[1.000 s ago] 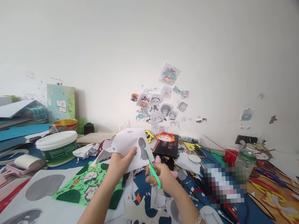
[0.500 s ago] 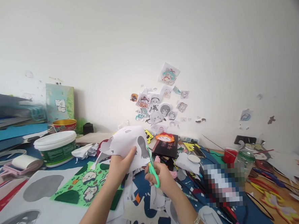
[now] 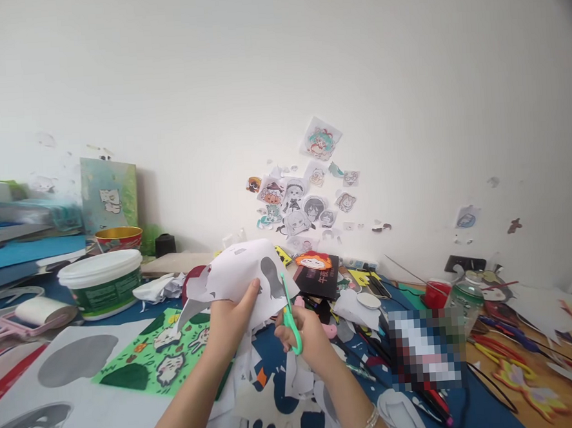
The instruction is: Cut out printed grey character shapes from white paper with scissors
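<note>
A white sheet of paper (image 3: 236,269) is held up at a tilt above the cluttered desk, with a grey printed shape (image 3: 271,278) near its right edge and small cut-outs in its surface. The person's left hand (image 3: 232,311) pinches it at the near edge, the thumb lying flat on top; the other fingers are hidden behind it. The right hand (image 3: 306,335) curls around the handles of a pair of green scissors (image 3: 291,323), whose blades point away from the person and lie at the sheet's right edge, beside the grey shape. How far apart the blades stand is too small to tell. A beaded bracelet (image 3: 362,427) circles the right wrist.

Below the sheet, paper scraps are strewn over a blue tablecloth (image 3: 489,402), among them a pale piece with holes (image 3: 253,403). Just left of the sheet and nearer the person lies a green drawing (image 3: 142,358) with white animal figures. Farther left of it stands a lidded tub (image 3: 101,290), with crumpled paper (image 3: 159,289) between tub and sheet. Just right of the sheet, an orange-haired face cutout (image 3: 313,261) rests on a black box or book (image 3: 331,282). Well to the right of the sheet are a red cup (image 3: 435,295) and a glass jar (image 3: 467,301). Beyond the sheet, cartoon stickers (image 3: 296,221) cluster on the wall (image 3: 257,67).
</note>
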The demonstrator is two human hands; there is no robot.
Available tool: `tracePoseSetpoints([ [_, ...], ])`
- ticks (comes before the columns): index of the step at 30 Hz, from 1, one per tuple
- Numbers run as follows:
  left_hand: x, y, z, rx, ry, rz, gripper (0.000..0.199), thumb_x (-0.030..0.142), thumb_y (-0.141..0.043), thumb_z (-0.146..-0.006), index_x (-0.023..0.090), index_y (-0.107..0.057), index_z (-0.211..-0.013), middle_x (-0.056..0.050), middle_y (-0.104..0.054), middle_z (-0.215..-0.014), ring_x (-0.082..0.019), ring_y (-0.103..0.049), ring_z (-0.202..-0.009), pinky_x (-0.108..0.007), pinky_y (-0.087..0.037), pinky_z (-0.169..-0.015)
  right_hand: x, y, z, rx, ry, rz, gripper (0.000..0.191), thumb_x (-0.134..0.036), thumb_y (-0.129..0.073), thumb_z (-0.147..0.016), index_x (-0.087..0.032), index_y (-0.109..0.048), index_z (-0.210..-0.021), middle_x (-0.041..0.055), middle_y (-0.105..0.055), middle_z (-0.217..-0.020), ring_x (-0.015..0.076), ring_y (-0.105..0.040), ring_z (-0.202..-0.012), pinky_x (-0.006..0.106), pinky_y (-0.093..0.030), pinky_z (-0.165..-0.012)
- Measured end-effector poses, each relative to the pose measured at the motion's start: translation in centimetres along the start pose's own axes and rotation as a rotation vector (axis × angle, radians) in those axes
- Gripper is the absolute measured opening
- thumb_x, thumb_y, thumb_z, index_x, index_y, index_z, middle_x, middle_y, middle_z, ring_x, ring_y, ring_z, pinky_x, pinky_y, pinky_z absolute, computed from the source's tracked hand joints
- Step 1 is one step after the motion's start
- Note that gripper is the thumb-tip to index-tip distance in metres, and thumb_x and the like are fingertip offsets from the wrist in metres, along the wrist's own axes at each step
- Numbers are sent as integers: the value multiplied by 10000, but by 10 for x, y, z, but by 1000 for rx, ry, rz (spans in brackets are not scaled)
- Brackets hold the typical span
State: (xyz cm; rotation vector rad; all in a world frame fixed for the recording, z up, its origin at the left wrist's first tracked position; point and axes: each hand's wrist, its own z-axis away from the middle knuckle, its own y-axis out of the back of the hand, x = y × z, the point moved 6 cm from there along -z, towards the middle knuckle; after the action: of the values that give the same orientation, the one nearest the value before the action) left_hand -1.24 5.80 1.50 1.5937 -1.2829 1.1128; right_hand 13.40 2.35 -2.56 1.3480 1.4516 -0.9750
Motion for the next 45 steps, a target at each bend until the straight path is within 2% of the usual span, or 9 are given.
tracePoseSetpoints([
  [4,0,-1,1,-21,22,-8,531,566,-605,-647,118,-639,-932,-127,-695,-952,-307,-628,-897,-338,-515,-690,2,-1,-2,-4,16,-37,361,-431,-751,-588,-155,-546,-699,-38,-488,-583,62,-418,-429,197,-346,-422],
  [8,1,-1,2,-3,3,9,531,553,-610,-654,133,-620,-981,-125,-678,-1011,-293,-620,-931,-350,-500,-773,8,0,-5,2,27,-45,396,-460,-760,-558,-154,-581,-734,-24,-508,-637,58,-410,-432,201,-358,-413],
  [12,1,-2,2,-27,24,-4,589,565,-598,-661,131,-579,-1059,-138,-652,-1066,-302,-604,-957,-376,-495,-779,12,3,-6,0,22,-11,390,-454,-760,-564,-147,-593,-737,-37,-485,-571,65,-413,-436,200,-363,-421],
  [15,2,-3,1,-74,9,6,583,553,-594,-673,135,-566,-1078,-133,-655,-1058,-294,-611,-941,-373,-498,-771,10,6,-4,0,-5,25,396,-457,-762,-556,-148,-584,-728,-57,-447,-515,74,-425,-431,210,-375,-435],
  [23,-1,-3,-4,-115,14,40,577,523,-628,-653,146,-571,-1086,-131,-670,-1031,-289,-634,-901,-362,-521,-725,-8,8,3,32,-101,112,457,-486,-792,-447,-158,-565,-672,-39,-483,-566,86,-433,-467,226,-368,-443],
  [29,0,-1,-8,-142,-11,13,560,504,-654,-626,167,-596,-1069,-110,-676,-1029,-289,-622,-934,-345,-529,-715,-8,14,6,-1,-177,182,434,-451,-799,-467,-142,-596,-692,-41,-497,-539,80,-424,-456,215,-345,-432],
  [35,2,-3,-6,-208,38,66,614,489,-668,-618,152,-560,-1120,-133,-654,-1075,-290,-618,-953,-341,-539,-717,3,15,2,-39,-113,130,468,-488,-776,-508,-126,-605,-751,-42,-480,-510,93,-449,-466,221,-363,-445],
  [41,4,-3,-3,-188,49,34,620,496,-663,-621,149,-558,-1124,-138,-653,-1072,-308,-613,-953,-376,-524,-745,6,13,0,-18,-66,62,441,-489,-777,-510,-131,-598,-694,-34,-476,-551,77,-410,-464,213,-343,-433],
  [45,5,-2,-3,-134,26,37,593,483,-672,-617,164,-574,-1106,-122,-654,-1082,-305,-597,-996,-378,-494,-819,3,13,1,-13,-54,64,428,-471,-786,-506,-131,-607,-695,-38,-475,-534,76,-403,-464,208,-335,-434],
])
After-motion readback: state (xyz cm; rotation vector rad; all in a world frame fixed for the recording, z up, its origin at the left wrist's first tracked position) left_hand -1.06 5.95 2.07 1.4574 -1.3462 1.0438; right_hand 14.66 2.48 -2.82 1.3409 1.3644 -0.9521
